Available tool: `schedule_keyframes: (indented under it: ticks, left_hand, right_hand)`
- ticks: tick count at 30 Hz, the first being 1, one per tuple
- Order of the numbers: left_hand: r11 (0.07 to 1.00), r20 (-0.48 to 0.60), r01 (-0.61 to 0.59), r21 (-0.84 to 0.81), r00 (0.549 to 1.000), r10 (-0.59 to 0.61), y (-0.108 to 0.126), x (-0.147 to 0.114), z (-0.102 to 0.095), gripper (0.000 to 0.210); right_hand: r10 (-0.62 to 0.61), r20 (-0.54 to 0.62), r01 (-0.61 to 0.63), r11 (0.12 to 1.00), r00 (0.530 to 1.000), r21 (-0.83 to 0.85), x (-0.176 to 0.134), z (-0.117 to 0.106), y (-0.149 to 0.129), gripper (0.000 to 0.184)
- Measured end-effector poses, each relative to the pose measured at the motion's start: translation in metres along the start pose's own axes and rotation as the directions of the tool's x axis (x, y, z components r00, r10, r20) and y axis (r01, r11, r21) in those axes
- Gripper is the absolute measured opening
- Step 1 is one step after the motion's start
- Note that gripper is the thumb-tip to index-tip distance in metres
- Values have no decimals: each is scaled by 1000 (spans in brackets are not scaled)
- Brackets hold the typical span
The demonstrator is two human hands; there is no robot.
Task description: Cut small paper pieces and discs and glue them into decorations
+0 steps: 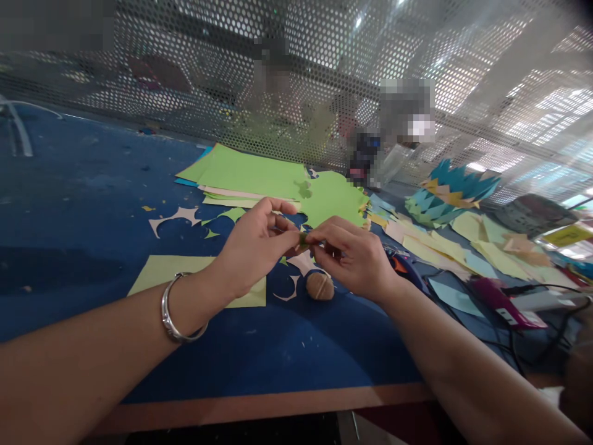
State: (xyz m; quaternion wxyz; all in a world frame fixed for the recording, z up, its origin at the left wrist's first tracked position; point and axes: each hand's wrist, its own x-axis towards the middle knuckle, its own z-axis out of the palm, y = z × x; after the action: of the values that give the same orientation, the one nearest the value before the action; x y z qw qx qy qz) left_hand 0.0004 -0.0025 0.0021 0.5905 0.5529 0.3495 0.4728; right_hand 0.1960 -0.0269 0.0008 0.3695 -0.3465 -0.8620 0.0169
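Note:
My left hand (259, 244) and my right hand (349, 253) meet over the blue table, fingertips pinched on a small green paper piece (303, 238). Its shape is mostly hidden by the fingers. Below them on the table lies a brown, rounded object with a pale line across it (320, 287), perhaps a stone or a nut. Pale pink paper offcuts (303, 262) are beside it. A light yellow sheet (167, 272) lies partly under my left wrist, which wears a silver bangle (167, 312).
Behind my hands lie stacked green sheets (254, 176). To the right are loose yellow and blue papers (435, 247), a teal and yellow paper crown (449, 193), and a magenta tool (504, 303) among black cables. A perforated metal screen (208, 80) stands along the back.

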Motion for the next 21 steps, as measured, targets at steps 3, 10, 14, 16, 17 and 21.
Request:
schedule_keyframes:
  ticks: [3, 10, 14, 16, 17, 21]
  left_hand:
    - [993, 103, 95, 73, 989, -102, 0, 3, -6, 24]
    - [971, 263, 185, 154, 939, -221, 2, 5, -13, 15]
    - [975, 174, 204, 89, 961, -217, 5, 3, -8, 11]
    - [975, 145, 214, 63, 964, -221, 5, 2, -7, 10]
    - [973, 140, 223, 53, 964, -228, 5, 2, -6, 11]
    - [964, 151, 264, 6, 953, -262, 5, 3, -6, 19]
  right_hand:
    - [-6, 26, 6, 1000, 1000, 14, 0, 0, 0, 16]
    - [11, 56, -13, 999, 998, 41, 1, -3, 0, 17]
    - [76, 46, -78, 997, 996, 26, 1, -5, -1, 15]
    - [96, 52, -97, 995, 994, 21, 1, -5, -1, 17]
    - [100, 55, -101, 995, 993, 20, 1, -5, -2, 18]
    - [114, 90, -116, 993, 989, 20, 1, -7, -2, 25]
